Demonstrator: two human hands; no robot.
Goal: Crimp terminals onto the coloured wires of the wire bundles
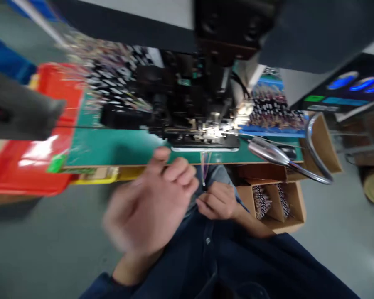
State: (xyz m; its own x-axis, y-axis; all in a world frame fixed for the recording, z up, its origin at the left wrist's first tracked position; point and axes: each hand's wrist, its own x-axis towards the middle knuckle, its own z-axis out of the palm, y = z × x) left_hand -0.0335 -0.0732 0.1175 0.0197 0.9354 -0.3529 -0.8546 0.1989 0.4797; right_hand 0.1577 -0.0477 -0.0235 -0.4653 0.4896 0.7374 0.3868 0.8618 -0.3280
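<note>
wires (205,169): just in front of the machine (202,143), long axis running from its front edge toward the person | right hand (218,200): nearer, clenched on wires' near end | left hand (156,201): released, left of wires; blurred

Bench (127,145) layout, mach. (187,108) on top.
On L end, tray (50,166); L of mach., wire pile (112,74); to R, screen (333,99); below bench's R side, box (286,226) w/ wires (262,201) in compartments.

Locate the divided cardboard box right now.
In the head view, the box sits lower right of centre, just below the green worktop, right of the right hand.
</note>
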